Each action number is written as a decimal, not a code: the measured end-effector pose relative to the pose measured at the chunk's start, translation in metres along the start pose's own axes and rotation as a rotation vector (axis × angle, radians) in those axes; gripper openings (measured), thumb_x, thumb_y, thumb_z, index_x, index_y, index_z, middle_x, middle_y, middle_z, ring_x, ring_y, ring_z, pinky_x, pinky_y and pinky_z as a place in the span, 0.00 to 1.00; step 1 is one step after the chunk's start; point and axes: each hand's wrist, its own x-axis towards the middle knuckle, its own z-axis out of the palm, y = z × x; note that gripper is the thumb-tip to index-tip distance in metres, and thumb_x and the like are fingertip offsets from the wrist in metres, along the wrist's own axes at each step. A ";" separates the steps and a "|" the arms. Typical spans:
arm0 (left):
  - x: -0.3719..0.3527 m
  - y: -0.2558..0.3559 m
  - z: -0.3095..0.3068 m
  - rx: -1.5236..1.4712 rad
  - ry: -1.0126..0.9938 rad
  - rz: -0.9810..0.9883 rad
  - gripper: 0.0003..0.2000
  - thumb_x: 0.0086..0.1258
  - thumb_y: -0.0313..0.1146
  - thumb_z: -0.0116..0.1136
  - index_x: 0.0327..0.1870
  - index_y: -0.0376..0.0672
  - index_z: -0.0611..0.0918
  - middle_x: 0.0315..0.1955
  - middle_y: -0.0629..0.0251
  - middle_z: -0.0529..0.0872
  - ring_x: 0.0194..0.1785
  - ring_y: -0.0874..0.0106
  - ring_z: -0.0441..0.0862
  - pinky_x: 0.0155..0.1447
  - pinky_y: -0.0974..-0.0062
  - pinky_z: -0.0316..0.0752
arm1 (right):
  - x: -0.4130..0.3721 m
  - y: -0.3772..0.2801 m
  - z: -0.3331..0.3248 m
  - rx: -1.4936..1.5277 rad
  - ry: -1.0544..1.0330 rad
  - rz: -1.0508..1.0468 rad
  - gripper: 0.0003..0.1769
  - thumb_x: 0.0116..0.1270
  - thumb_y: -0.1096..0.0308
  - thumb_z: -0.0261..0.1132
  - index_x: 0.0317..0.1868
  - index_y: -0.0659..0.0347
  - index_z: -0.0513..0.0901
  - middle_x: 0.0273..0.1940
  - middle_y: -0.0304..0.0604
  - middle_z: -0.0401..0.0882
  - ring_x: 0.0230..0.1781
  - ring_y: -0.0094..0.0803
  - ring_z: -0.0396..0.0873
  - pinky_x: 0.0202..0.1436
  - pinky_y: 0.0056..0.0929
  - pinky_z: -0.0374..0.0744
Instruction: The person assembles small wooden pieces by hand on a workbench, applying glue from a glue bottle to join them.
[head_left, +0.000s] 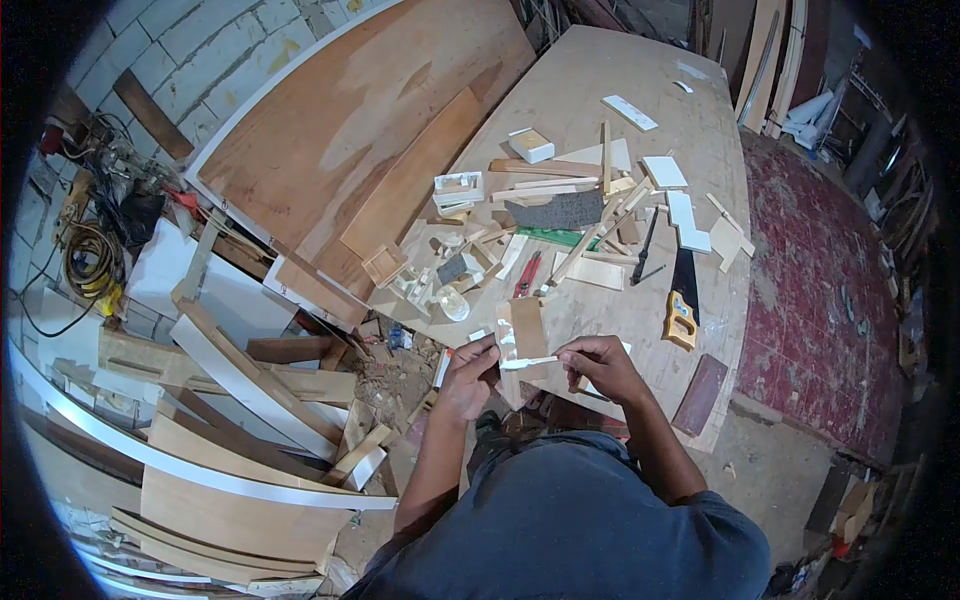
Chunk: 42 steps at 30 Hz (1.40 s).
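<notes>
My left hand (471, 377) is closed on the left edge of a small wooden piece (507, 345) with white patches on its face. My right hand (602, 368) pinches a thin light stick (537, 361), whose white-coated tip touches the lower part of that piece. Just behind the piece lies a brown rectangular board (528, 328). Red-handled pliers (526, 275) and a round clear tub (453, 304) rest on the table beyond my hands.
The wooden table (580, 80) holds offcuts, a grey abrasive sheet (556, 210), a yellow-handled saw (681, 320), white blocks (664, 172) and a dark reddish block (701, 394) near the right edge. Stacked boards (240, 460) stand at the left.
</notes>
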 end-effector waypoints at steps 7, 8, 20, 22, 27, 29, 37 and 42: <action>-0.002 0.012 0.005 0.046 -0.020 0.041 0.18 0.71 0.30 0.58 0.59 0.31 0.78 0.50 0.57 0.85 0.51 0.69 0.83 0.56 0.68 0.78 | 0.000 0.001 0.001 -0.077 -0.019 -0.030 0.12 0.72 0.64 0.63 0.40 0.66 0.86 0.21 0.35 0.78 0.20 0.18 0.74 0.20 0.20 0.71; -0.001 0.012 0.005 0.045 -0.018 0.040 0.18 0.71 0.30 0.58 0.59 0.31 0.78 0.50 0.57 0.85 0.51 0.69 0.83 0.56 0.68 0.78 | -0.001 0.000 0.001 -0.089 -0.023 -0.021 0.12 0.72 0.65 0.63 0.39 0.67 0.85 0.22 0.35 0.77 0.20 0.19 0.74 0.22 0.21 0.72; 0.004 0.023 0.013 -0.004 0.005 0.066 0.18 0.72 0.30 0.56 0.60 0.32 0.76 0.48 0.61 0.85 0.51 0.69 0.83 0.58 0.69 0.76 | -0.009 0.002 -0.003 0.063 -0.086 0.026 0.12 0.74 0.65 0.61 0.38 0.67 0.83 0.25 0.34 0.75 0.25 0.21 0.75 0.28 0.23 0.77; 0.006 0.018 0.013 -0.027 0.035 0.073 0.17 0.72 0.32 0.56 0.58 0.34 0.77 0.46 0.63 0.85 0.49 0.71 0.83 0.56 0.70 0.77 | -0.009 -0.005 -0.003 0.114 -0.058 0.015 0.12 0.73 0.65 0.61 0.39 0.66 0.83 0.27 0.35 0.76 0.26 0.21 0.77 0.28 0.23 0.78; 0.008 0.002 0.015 -0.012 0.010 0.071 0.13 0.73 0.32 0.56 0.55 0.37 0.78 0.46 0.63 0.85 0.49 0.71 0.83 0.56 0.71 0.76 | -0.001 -0.019 0.001 0.300 0.081 -0.123 0.10 0.71 0.69 0.63 0.44 0.69 0.81 0.33 0.42 0.82 0.34 0.27 0.83 0.38 0.24 0.81; 0.009 -0.005 0.020 -0.027 0.020 0.027 0.12 0.72 0.32 0.57 0.53 0.39 0.78 0.46 0.64 0.85 0.48 0.72 0.83 0.55 0.71 0.77 | 0.003 -0.022 0.006 0.344 0.124 -0.173 0.09 0.70 0.70 0.64 0.44 0.69 0.81 0.34 0.43 0.83 0.34 0.28 0.83 0.41 0.25 0.83; 0.006 -0.009 0.020 -0.004 0.030 -0.026 0.12 0.72 0.30 0.56 0.53 0.39 0.79 0.44 0.64 0.85 0.47 0.72 0.83 0.52 0.71 0.79 | 0.012 -0.019 0.010 0.271 0.121 -0.169 0.08 0.69 0.73 0.64 0.44 0.70 0.81 0.35 0.44 0.83 0.36 0.28 0.84 0.45 0.30 0.85; 0.005 0.002 0.024 -0.027 0.062 0.014 0.12 0.73 0.30 0.56 0.54 0.38 0.78 0.40 0.66 0.85 0.41 0.76 0.83 0.46 0.77 0.80 | 0.009 -0.014 0.005 0.203 0.122 -0.148 0.09 0.68 0.72 0.65 0.44 0.70 0.83 0.33 0.44 0.84 0.34 0.27 0.82 0.43 0.29 0.83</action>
